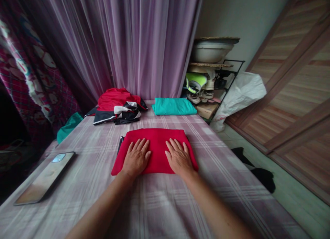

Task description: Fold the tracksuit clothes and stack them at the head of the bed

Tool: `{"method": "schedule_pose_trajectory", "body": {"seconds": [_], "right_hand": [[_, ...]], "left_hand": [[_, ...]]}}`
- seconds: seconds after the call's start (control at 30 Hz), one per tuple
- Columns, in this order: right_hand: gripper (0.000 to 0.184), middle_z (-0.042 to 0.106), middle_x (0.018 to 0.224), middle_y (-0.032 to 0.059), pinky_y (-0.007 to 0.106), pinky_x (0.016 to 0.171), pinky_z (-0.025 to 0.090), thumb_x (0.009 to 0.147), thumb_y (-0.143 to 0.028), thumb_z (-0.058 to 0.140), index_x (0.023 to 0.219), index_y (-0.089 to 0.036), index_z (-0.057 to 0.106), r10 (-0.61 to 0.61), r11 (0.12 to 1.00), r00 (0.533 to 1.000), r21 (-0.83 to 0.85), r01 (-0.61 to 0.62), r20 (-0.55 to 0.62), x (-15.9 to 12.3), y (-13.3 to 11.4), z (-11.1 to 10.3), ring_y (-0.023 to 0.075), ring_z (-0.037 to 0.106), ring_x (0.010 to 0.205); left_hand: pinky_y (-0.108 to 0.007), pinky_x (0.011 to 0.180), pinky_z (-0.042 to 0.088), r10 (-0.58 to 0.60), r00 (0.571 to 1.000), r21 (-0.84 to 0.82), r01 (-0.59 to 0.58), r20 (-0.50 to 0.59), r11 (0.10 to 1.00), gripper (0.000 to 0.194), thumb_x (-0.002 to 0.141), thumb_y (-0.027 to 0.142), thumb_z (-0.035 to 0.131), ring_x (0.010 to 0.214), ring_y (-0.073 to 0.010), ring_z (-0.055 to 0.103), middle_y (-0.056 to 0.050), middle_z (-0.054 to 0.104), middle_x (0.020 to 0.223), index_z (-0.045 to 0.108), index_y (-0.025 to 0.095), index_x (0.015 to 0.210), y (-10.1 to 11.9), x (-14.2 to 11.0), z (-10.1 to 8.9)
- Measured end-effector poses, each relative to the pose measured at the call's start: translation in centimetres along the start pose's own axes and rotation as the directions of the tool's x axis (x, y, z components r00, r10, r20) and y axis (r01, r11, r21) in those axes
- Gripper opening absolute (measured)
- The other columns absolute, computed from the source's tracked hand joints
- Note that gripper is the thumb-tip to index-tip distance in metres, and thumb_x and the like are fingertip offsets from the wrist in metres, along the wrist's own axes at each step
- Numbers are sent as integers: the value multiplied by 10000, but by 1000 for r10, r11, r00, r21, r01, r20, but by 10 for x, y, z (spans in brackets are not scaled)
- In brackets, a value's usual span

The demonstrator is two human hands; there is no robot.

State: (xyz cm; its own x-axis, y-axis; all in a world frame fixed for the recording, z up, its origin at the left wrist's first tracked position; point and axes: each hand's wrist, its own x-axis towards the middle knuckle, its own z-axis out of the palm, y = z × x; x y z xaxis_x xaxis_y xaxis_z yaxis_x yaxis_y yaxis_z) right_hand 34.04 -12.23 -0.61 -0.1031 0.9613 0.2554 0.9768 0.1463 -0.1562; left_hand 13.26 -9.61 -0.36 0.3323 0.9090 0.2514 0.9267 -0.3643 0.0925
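A red garment (157, 153), folded into a flat rectangle, lies in the middle of the cloth-covered table. A dark edge with white shows at its far left side. My left hand (136, 157) rests palm down on its left part, fingers stretched out. On the right part lies my right hand (179, 156), also flat with its fingers spread. Neither hand grips anything. Beyond the red garment, to the right, is a folded teal garment (175, 106). A loose heap of red, black and white clothing (117, 106) sits at the back left.
A phone (46, 177) lies face down at the left on the plaid cloth (221, 197). Teal fabric (69, 127) hangs at the left edge. Purple curtains (149, 43) close off the back. To the right stand a shoe rack (234, 72) and a white plastic bag (239, 94).
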Motion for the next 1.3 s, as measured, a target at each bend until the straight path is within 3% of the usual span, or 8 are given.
{"method": "schedule_pose_trajectory", "body": {"seconds": [0.23,0.47,0.57,0.7,0.83,1.07,1.17,1.3], "right_hand": [[498,438,1550,85,481,1184,171,1012,-325,317,1478,-220,460,65,998,997,-13,-65,-52,-15,30,1,219,341,1438],[498,438,1549,94,495,1140,246,1009,-310,297,1469,-215,463,148,988,987,-36,-151,-66,-29,49,6,234,384,1408],[518,469,1514,157,486,1103,297,1005,-337,302,1452,-150,485,252,965,960,-45,-259,-124,-34,59,7,268,455,1349],[521,544,1428,199,517,1054,332,1001,-384,294,1289,-123,640,379,917,910,-60,-394,-169,-42,77,7,328,486,1305],[480,592,1377,155,519,1038,339,975,-474,364,1089,-196,739,374,924,920,-33,-380,-117,-47,89,9,330,466,1320],[388,658,1256,131,466,975,389,906,-518,498,952,-206,724,281,960,956,28,-280,-87,-39,90,15,304,528,1223],[302,711,1104,129,371,884,426,895,-457,534,883,-201,693,230,972,967,70,-223,-108,-36,86,14,268,605,1083],[233,740,909,82,296,677,426,898,-392,533,993,-215,650,338,925,941,188,-329,-18,-32,75,10,227,680,835]], "left_hand": [[-497,1196,267,-72,997,-9,72,8,997,553,1001,439,314,1480,-277,309,-64,375,1589,413,248,1511,-43,-21,-1],[-473,1166,324,-149,989,-16,149,6,989,553,1007,407,302,1483,-260,304,-80,345,1605,378,233,1526,-55,-34,2],[-506,1167,308,-281,959,12,281,-35,960,548,1001,384,313,1460,-279,347,-113,401,1572,404,199,1509,-56,-42,-1],[-579,1162,264,-449,889,53,454,-92,889,535,994,396,307,1415,-340,401,-144,512,1490,517,146,1418,-59,-58,-10],[-646,1138,241,-510,857,2,512,-77,859,487,970,471,370,1385,-365,427,-128,572,1435,636,185,1262,-58,-69,-17],[-627,1091,287,-535,844,-126,526,-45,841,362,927,436,462,1339,-326,483,-129,612,1385,653,210,1135,-64,-65,-17],[-539,1035,376,-566,824,-200,555,1,807,313,902,357,486,1214,-305,590,-130,685,1264,639,201,1126,-62,-57,-18],[-337,819,485,-578,816,-353,548,25,758,284,869,293,497,970,-241,698,-103,751,1055,620,185,1102,-56,-45,-18]]}}
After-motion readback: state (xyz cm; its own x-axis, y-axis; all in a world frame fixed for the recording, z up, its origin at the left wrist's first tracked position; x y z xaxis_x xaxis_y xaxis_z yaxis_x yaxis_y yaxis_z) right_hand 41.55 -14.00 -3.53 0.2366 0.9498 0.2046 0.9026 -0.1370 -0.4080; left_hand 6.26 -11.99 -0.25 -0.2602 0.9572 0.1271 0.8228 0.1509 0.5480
